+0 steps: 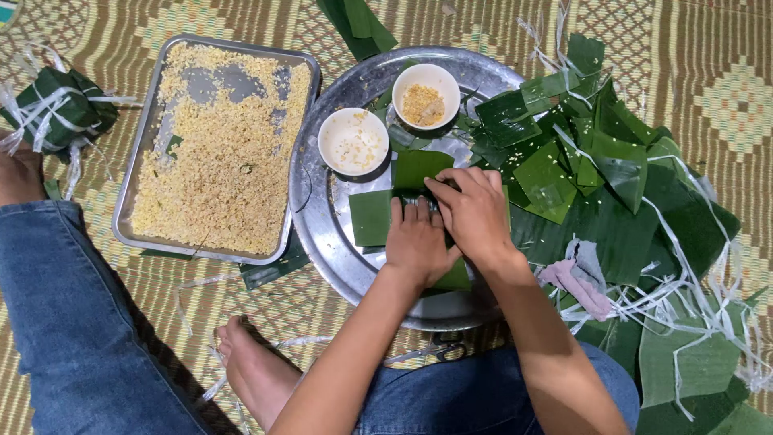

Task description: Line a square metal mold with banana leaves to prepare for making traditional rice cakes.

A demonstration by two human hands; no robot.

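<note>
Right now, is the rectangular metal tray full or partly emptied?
Partly emptied: the rectangular tray shows bare metal patches near its top among the yellow grain.

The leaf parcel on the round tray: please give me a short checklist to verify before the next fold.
1. Both hands on the leaf parcel: left hand and right hand press it. Ok.
2. Parcel rests on the round tray: ok.
3. Filling closed inside: hidden by hands, cannot tell.
4. Spare leaves nearby: ok.
5. Tying strips in reach: ok.
6. Scissors near the knee: ok.
</note>
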